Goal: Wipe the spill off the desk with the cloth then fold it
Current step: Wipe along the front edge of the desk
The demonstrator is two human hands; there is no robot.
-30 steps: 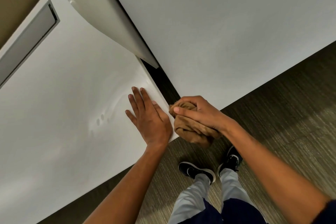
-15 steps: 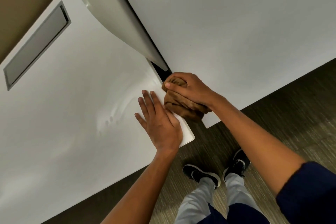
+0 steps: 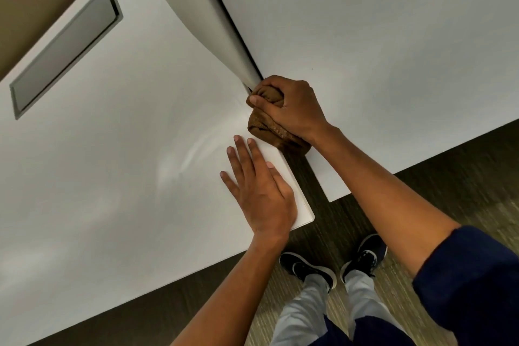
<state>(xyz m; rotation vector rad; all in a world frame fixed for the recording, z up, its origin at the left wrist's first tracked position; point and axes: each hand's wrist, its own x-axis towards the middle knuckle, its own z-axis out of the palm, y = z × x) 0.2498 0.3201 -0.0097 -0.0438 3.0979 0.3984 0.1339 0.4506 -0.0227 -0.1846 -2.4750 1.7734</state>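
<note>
Up and away goes the right hand (image 3: pixel 292 109), carrying the bunched brown cloth (image 3: pixel 266 126) from off the desk corner a second ago to the gap between the two white desks, right at the foot of the divider panel (image 3: pixel 202 17). Nearest us, black sneakers (image 3: pixel 306 268) stand on the dark carpet (image 3: pixel 449 171), grey trousers above them. Next, the left hand (image 3: pixel 259 191) lies flat and open on the near corner of the left desk (image 3: pixel 98 149), fingers spread, gripping nothing. Just beyond it the right hand is clenched tight around the cloth, thumb across the top, wad pressed at the desk edge. Faint wet streaks (image 3: pixel 193 154) glisten left of the hands. Farther off, a grey recessed cable hatch (image 3: pixel 67 48) sits in the desktop, and the right desk (image 3: pixel 379 36) stretches away bare.
</note>
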